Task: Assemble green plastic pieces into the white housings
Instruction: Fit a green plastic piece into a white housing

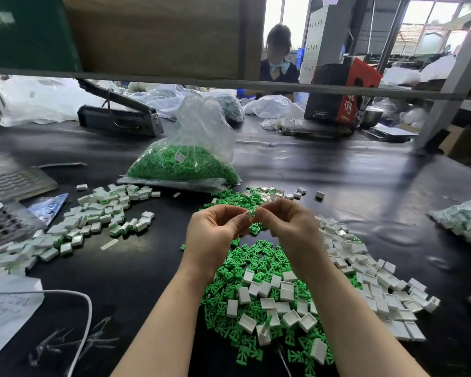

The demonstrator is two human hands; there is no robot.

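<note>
Pinching a white housing [249,215] and a green piece [253,211] between fingertips, the left hand [215,232] and right hand [288,224] are meeting above the green-and-white pile [269,295] on the black desk [147,268].

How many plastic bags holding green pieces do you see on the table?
2. One bag of loose green pieces stands beyond the hands at centre; another bag lies at the right edge, holding green and white parts. Farther bags are unclear.
</note>
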